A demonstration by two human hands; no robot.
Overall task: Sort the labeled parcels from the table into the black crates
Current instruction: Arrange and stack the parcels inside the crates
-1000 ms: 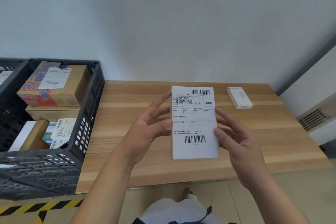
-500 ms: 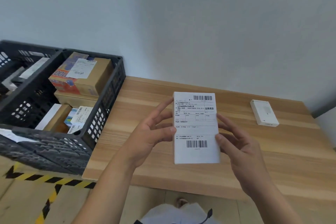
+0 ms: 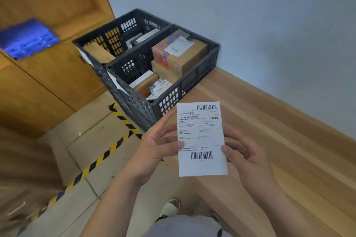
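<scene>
parcel in hand, crates ahead

pale wall and a wooden table (image 3: 269, 121) frame the scene, with two black crates side by side at the table's far-left end, by a tall wooden cabinet (image 3: 48, 75). both hands hold a white labeled parcel (image 3: 201, 140) upright above the table's near edge, label facing the camera, barcodes at top and bottom. the left hand (image 3: 156, 148) pinches its left edge, thumb on the face and fingers spread behind; the right hand (image 3: 244, 154) grips the right edge the same way, thumb on the front.

the near crate (image 3: 169, 100) already holds a large brown box (image 3: 181, 52) with a label on top and several smaller packets below it. the far crate (image 3: 107, 32) holds a few flat parcels (their labels are too blurred to read).

judging by the pose, the step in hand is reading the label to choose a crate. the next move would call for carrying the parcel left over a crate rim and lowering it onto a free patch among the boxes, without knocking the stacked ones.
</scene>
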